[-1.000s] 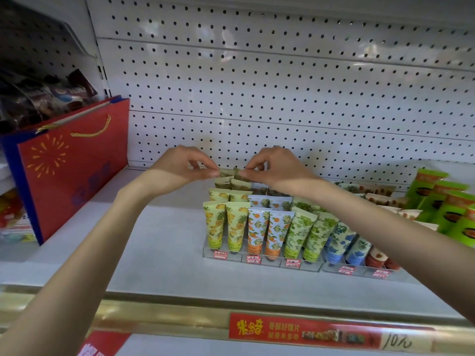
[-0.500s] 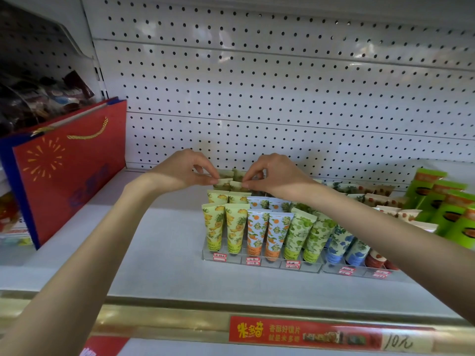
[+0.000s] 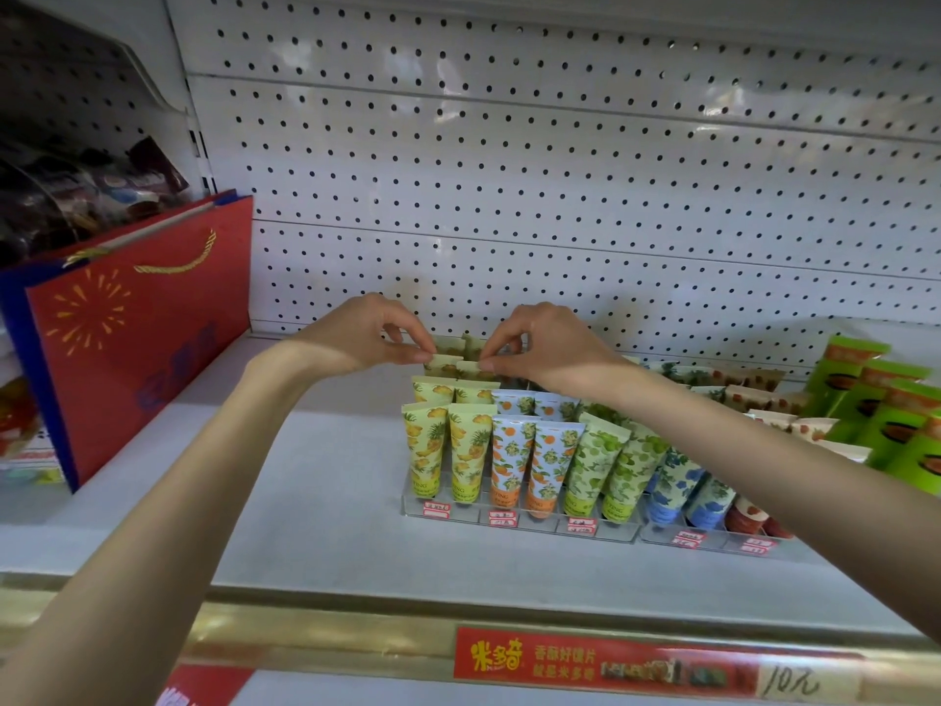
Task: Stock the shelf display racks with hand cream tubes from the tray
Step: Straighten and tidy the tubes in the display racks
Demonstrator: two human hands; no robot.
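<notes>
1. Yellow pineapple-print hand cream tubes (image 3: 447, 453) fill the leftmost lanes of a clear acrylic display rack (image 3: 514, 519) on the white shelf (image 3: 305, 476). Orange-print tubes (image 3: 529, 461), then green- and blue-print ones, take the lanes to the right.
2. Left hand (image 3: 351, 336) and right hand (image 3: 552, 343) meet over the rear of the yellow lanes. The fingers (image 3: 415, 356) of each are curled, thumb and forefinger pinching the flat crimped top of a back-row tube (image 3: 450, 363), apparently one tube per hand, side by side.
3. Judged step: seating the rearmost pair upright. The rack looks close to full.
4. Risk: the tubes stand cap-down and lean on one another, so an uneven forward push on the rear pair could topple the rows ahead.
5. Risk: a dropped right forearm could brush the tubes just beneath it.
6. Risk: a tube let go before its cap is seated may fall back toward the pegboard (image 3: 560, 196).
7. Hidden: the caps and lower bodies of the pinched tubes sit behind the front rows, and the right hand covers the rear of the neighbouring lanes.
8. Hidden: a second rack (image 3: 713, 545) lies partly behind the right forearm, and the green packs (image 3: 891, 420) are cut off at the frame edge.
9. Not shown: the supply tray. The rack's price labels are too small to read.
</notes>
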